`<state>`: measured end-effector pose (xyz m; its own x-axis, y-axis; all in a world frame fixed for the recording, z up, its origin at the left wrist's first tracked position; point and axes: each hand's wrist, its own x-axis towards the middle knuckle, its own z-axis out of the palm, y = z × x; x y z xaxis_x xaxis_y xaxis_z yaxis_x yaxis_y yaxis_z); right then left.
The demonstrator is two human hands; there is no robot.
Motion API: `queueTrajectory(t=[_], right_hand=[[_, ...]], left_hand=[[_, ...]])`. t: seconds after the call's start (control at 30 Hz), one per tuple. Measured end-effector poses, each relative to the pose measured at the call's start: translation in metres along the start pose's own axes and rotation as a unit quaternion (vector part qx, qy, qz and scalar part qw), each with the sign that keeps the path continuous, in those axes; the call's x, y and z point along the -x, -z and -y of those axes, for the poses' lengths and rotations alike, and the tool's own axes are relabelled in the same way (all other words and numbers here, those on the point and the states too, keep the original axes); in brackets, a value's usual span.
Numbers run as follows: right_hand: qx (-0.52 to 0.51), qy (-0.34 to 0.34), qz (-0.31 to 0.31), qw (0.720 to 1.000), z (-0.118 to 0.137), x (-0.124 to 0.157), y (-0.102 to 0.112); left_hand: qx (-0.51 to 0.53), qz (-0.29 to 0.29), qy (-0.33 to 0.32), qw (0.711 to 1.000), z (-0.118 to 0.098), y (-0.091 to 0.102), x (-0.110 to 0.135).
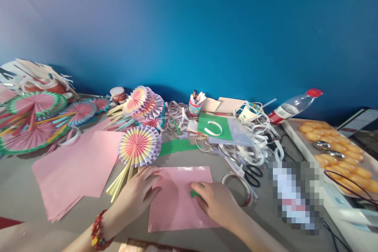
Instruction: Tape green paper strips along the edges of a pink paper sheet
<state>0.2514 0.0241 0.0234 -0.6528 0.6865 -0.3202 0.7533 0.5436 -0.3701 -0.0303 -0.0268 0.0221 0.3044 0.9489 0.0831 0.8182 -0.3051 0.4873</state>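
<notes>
A pink paper sheet lies on the grey table right in front of me. My left hand, with a red bead bracelet on its wrist, rests flat on the sheet's left edge with the fingers stretched out. My right hand presses down on the sheet's right half, fingers curled over a small green thing that I cannot make out. A round pleated paper fan on pale sticks lies just beyond my left hand.
A stack of pink sheets lies at left, with several paper fans behind. Curled white paper strips, scissors, a tape roll, green paper, a small cup and a lying bottle fill the right. A tray of orange pieces sits far right.
</notes>
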Motion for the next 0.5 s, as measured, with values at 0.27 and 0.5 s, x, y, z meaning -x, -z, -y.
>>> queueTrajectory(t=[0.27, 0.5], right_hand=[[0.021, -0.006, 0.017, 1.0, 0.009, 0.0, 0.002], [-0.05, -0.023, -0.091, 0.994, -0.021, 0.02, 0.035]], left_hand=[[-0.061, -0.114, 0.018, 0.992, -0.002, 0.003, 0.007], [-0.064, -0.007, -0.106, 0.992, -0.017, -0.018, 0.017]])
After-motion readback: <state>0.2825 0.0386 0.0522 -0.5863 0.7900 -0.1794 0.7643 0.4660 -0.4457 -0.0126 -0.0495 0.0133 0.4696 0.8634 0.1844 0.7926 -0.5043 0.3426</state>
